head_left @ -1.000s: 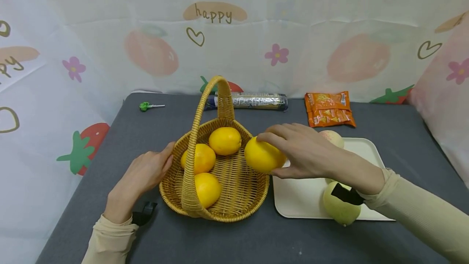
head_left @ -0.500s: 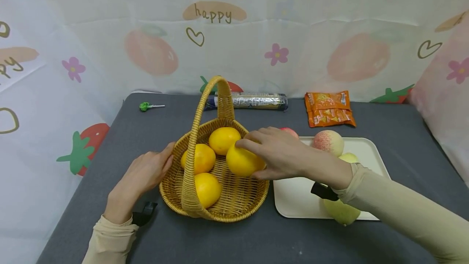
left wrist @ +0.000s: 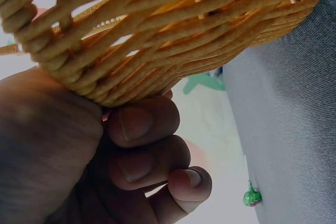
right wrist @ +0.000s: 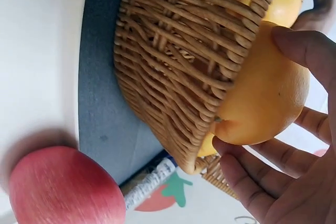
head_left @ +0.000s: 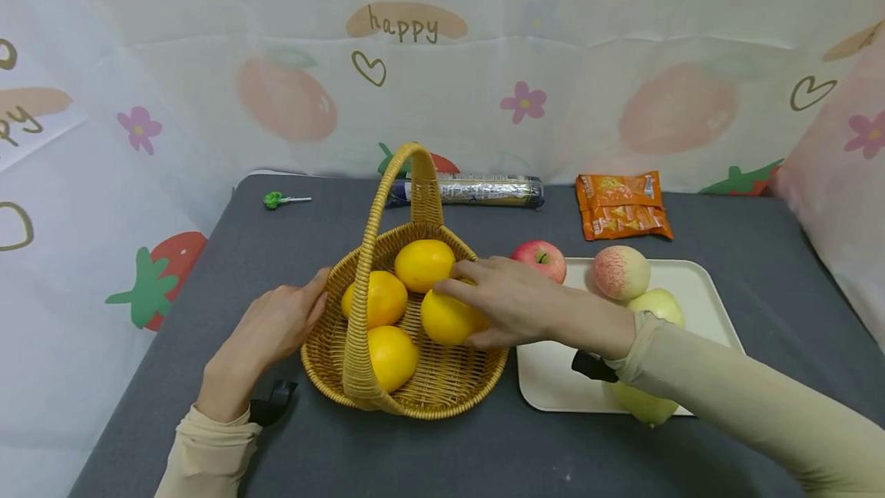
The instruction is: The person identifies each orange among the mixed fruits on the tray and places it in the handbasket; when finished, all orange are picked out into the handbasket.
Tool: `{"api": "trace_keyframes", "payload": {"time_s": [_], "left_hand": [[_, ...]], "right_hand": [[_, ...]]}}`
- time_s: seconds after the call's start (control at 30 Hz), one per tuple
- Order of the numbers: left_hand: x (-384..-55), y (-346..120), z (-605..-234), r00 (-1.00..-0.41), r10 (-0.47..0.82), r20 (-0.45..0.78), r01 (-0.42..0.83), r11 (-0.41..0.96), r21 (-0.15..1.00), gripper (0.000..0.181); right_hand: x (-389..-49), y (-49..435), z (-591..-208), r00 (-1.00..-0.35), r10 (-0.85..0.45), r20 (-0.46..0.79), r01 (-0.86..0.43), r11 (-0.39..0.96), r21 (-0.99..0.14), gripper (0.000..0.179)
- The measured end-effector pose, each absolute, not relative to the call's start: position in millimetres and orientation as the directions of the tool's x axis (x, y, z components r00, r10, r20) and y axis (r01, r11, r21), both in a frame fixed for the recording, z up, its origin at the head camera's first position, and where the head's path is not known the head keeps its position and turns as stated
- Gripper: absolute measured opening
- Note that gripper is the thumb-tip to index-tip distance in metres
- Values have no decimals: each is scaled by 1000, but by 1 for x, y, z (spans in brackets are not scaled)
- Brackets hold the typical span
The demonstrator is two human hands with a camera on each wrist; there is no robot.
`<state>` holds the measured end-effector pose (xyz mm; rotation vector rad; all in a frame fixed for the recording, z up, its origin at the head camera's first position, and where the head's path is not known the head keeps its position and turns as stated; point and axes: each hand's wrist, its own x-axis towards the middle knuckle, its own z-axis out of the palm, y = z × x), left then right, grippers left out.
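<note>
My left hand [head_left: 280,327] grips the left rim of a round wicker basket [head_left: 470,386] with a tall handle; its curled fingers [left wrist: 142,124] show under the rim in the left wrist view. Just inside the basket's right rim, my right hand [head_left: 518,298] holds a yellow-orange fruit [head_left: 448,319], which looks like an orange. Its thumb and fingers spread around the fruit [right wrist: 268,93] in the right wrist view. Several similar fruits lie in the basket, one at the back [head_left: 424,266] and others along the left side, partly behind the handle.
Right of the basket stands a cream tray [head_left: 553,375] with a red apple [head_left: 542,258], a peach [head_left: 620,273] and yellow-green fruits [head_left: 657,304], partly hidden by my right arm. Along the back lie a lollipop [head_left: 275,200], a long wrapped roll [head_left: 491,191] and an orange snack packet [head_left: 624,206].
My right hand has carried the orange left and slightly down, from the basket's right rim to inside it. The apple and peach have come into view. My left hand has stayed put.
</note>
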<state>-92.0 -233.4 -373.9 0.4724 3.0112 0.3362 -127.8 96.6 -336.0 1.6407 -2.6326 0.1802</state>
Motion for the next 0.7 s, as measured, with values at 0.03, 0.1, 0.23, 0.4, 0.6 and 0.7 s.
{"api": "trace_keyframes", "payload": {"time_s": [0.03,0.1,0.23,0.4,0.6,0.7], "left_hand": [[-92,-233,-374,-950,310,-41,293,929,226,40],[-92,-233,-374,-949,312,-42,295,929,226,40],[-92,-233,-374,-948,314,-43,297,928,227,40],[-92,-234,-375,-951,308,-43,291,930,226,41],[-92,-233,-375,-949,314,-30,300,928,220,41],[-92,-233,-375,-950,312,-31,299,929,217,41]], "right_hand": [[-128,96,-337,-442,-894,80,-896,436,-80,67],[-127,95,-339,-441,-896,61,-896,435,-85,68],[-127,94,-343,-435,-900,30,-899,432,-76,68],[-125,90,-349,-427,-904,14,-903,426,-55,67],[-123,87,-355,-417,-909,-9,-908,417,-38,65],[-123,87,-355,-416,-909,-9,-909,416,-31,65]]}}
